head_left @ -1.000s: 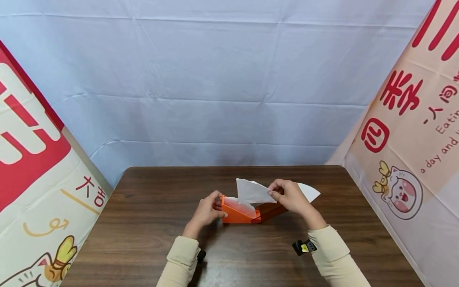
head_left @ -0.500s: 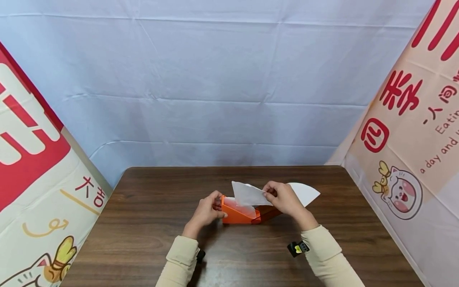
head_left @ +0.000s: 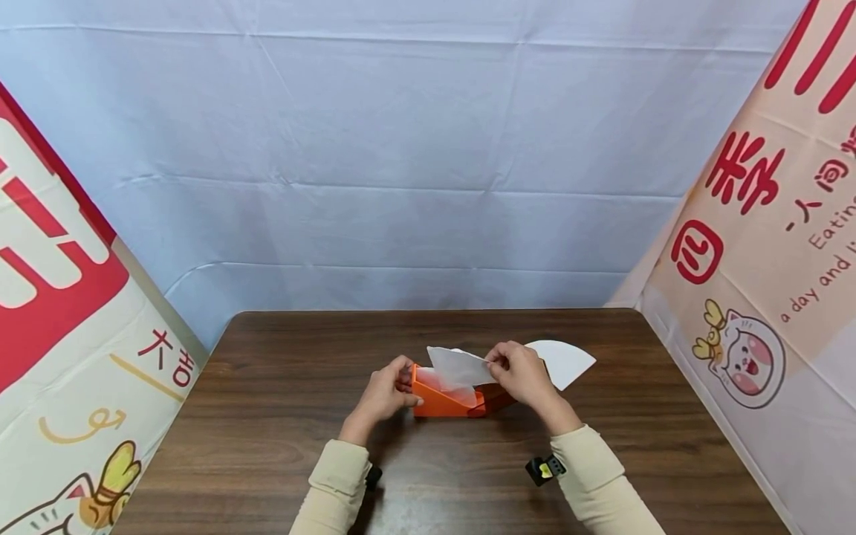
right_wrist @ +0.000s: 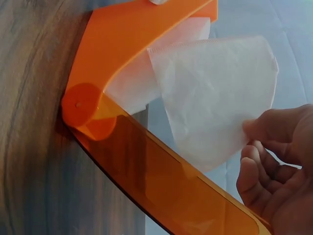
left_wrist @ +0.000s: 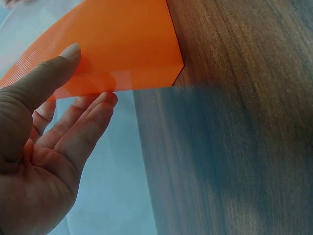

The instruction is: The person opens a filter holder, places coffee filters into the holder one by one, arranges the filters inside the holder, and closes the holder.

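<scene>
An orange coffee filter holder [head_left: 441, 403] stands on the table with white filter papers inside; its hinged amber see-through lid [right_wrist: 161, 171] is swung down to the right. My left hand [head_left: 383, 390] grips the holder's left end, thumb on the front face and fingers round the end, as the left wrist view shows [left_wrist: 54, 132]. Between thumb and fingers, my right hand [head_left: 524, 373] pinches a white cone coffee filter [right_wrist: 215, 93] with a crimped edge. That filter hangs tilted just above the holder's opening, over the papers inside.
A white fan-shaped paper [head_left: 565, 362] lies on the dark wood table [head_left: 301, 349] behind the right hand. A pale cloth [head_left: 401, 148] hangs behind the table, with printed banners [head_left: 742, 297] at both sides.
My right hand has moved left and slightly down with the coffee filter, bringing it lower over the holder. More of the fan-shaped paper shows. My left hand has stayed on the holder.
</scene>
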The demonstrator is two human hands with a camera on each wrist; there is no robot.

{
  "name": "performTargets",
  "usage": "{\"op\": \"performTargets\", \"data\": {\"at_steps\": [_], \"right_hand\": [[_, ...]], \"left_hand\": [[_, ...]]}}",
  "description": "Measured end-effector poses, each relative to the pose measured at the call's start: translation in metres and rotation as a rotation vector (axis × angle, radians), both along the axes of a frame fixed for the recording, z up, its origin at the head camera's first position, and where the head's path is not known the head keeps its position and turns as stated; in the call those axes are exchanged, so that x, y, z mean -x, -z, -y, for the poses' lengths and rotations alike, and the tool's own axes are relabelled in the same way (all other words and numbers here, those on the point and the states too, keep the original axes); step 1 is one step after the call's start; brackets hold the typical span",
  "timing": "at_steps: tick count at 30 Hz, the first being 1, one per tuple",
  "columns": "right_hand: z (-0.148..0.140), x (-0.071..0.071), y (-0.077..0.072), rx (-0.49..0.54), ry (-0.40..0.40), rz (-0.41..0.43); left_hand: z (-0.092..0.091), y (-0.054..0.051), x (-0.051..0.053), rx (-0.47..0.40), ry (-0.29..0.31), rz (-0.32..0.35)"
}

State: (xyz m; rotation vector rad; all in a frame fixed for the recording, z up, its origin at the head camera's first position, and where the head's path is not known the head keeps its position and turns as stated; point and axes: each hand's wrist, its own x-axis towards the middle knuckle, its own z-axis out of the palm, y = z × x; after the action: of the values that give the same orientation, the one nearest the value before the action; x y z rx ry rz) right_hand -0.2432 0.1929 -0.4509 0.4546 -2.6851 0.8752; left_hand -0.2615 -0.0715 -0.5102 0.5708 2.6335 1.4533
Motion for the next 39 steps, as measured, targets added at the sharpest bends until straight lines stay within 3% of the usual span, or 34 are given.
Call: {"op": "performTargets", "data": {"at_steps": [8, 25, 33, 39], "right_hand": [[0.009, -0.001, 0.002, 0.002, 0.014, 0.065], [0.028, -0.005, 0.016, 0.033, 0.154, 0.034], [0.033, -0.006, 0.021, 0.035, 0.170, 0.141], [0.035, -0.007, 0.026, 0.050, 0.175, 0.132]], "left_hand": [[0.000, 0.001, 0.000, 0.008, -0.005, -0.005], [0.001, 0.001, 0.001, -0.005, 0.001, 0.019], [0.001, 0.002, 0.001, -0.003, 0.008, 0.006], [0.002, 0.003, 0.001, -0.006, 0.007, -0.006]]}}
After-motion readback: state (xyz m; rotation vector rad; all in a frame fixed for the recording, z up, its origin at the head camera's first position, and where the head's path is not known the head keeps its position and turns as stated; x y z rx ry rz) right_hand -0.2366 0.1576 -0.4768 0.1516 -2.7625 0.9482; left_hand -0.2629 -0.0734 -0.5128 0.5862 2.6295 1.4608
